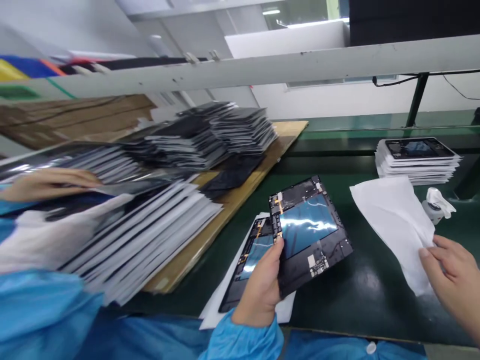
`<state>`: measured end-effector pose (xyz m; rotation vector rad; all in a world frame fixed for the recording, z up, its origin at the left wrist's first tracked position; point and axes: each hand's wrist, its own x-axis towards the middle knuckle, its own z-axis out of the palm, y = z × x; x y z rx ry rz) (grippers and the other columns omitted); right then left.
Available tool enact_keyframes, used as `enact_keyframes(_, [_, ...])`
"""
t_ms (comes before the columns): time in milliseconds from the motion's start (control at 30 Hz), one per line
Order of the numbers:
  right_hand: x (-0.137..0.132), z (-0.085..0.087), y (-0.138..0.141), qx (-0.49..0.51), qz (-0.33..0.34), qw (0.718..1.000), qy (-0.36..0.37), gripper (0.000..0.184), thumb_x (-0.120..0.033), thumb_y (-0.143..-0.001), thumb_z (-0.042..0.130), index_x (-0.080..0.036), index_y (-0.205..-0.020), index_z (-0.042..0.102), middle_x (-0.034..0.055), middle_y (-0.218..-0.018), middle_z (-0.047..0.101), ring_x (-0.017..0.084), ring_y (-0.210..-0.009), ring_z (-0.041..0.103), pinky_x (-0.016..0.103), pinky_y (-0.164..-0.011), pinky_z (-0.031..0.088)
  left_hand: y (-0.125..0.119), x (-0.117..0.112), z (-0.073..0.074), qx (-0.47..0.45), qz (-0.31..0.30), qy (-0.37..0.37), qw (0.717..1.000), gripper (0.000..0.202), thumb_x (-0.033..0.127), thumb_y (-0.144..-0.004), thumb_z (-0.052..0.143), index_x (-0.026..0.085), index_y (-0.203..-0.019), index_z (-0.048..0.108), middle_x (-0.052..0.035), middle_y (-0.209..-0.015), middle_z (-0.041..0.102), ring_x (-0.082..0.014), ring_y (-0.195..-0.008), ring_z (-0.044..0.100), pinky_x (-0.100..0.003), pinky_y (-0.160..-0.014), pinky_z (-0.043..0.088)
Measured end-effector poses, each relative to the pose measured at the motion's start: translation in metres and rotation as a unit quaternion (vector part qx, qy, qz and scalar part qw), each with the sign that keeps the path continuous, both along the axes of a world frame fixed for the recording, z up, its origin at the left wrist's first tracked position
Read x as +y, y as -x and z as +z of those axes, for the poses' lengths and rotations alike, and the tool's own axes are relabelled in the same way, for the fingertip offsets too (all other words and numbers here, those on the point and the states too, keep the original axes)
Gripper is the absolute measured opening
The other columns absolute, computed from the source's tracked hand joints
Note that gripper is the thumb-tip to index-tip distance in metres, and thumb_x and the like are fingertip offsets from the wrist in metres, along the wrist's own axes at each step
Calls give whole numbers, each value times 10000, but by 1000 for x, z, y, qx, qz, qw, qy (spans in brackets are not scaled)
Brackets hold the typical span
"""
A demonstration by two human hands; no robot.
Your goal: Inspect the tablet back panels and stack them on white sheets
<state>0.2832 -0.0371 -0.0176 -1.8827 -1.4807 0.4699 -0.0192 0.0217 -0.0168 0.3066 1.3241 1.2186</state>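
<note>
The left hand (258, 290) grips an open tablet (309, 235) just over a second tablet (249, 255) lying on the counter (360, 295), while the right hand (453, 270) off to its side pinches a white sheet (393, 225)

I see left hand (260, 292) gripping dark panel (309, 232) by lower left edge, panel tilted over green bench (360, 295). 2nd panel (249, 260) lies beneath on white sheet (213, 310). Right hand (452, 280) pinches white wipe (393, 225); small bottle (433, 205) just beside wipe. Co-worker's hand (48, 182) rests on big stacks (150, 225) at left. 1 white stack (416, 167) far right.
</note>
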Motion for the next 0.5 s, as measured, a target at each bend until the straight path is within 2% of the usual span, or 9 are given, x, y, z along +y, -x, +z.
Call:
enact_keyframes(33, [-4,2,0,-62,26,998,-15,351,-493,-765,448,-213,-718,653,93,-947,628,278,-1037,468,401,-920,282,2,-1,2,5,13,-2,1000,296,261,-823,478,106,-1059,563,-90,-768,663,-207,-711,640,-339,-667,538])
enact_keyframes(100, [-9,-4,6,-121,84,989,24,403,-455,-831,352,-208,-679,631,92,-809,636,268,-863,532,414,-816,348,6,-3,7,23,39,-5,999,290,255,-830,462,110,-1058,570,-82,-750,665,-203,-699,641,-340,-671,539])
enact_keyframes(167, [-9,-21,20,-123,129,981,83,428,-410,-860,303,-196,-648,607,87,-723,622,254,-743,540,402,-732,371,8,-4,10,33,54,-3,998,299,263,-833,457,118,-1068,572,-78,-750,667,-204,-704,642,-346,-690,535])
enact_keyframes(233, [-5,-42,36,-107,148,977,113,409,-381,-863,316,-189,-662,615,88,-706,622,253,-741,547,388,-721,373,7,-7,13,13,50,6,999,321,280,-840,443,123,-1092,567,-86,-774,669,-215,-747,640,-362,-734,523])
enact_keyframes(300, [0,-59,49,-85,150,978,121,378,-367,-859,339,-184,-721,640,90,-733,636,249,-771,562,367,-729,383,3,-11,13,-50,15,22,998,356,308,-844,431,118,-1117,557,-104,-819,667,-232,-820,628,-382,-794,497])
enact_keyframes(367, [3,-67,59,-60,149,979,127,359,-355,-857,343,-174,-820,652,95,-777,649,246,-798,572,355,-737,395,-5,-18,9,-142,-49,40,988,400,347,-841,430,105,-1137,546,-124,-881,657,-249,-900,603,-397,-856,460])
enact_keyframes(500, [3,-70,69,-8,161,979,123,322,-265,-835,353,-169,-949,638,102,-891,658,232,-859,579,334,-781,410,-33,-30,-19,-317,-188,83,926,500,435,-821,441,90,-1175,516,-145,-988,626,-266,-1003,551,-407,-941,383])
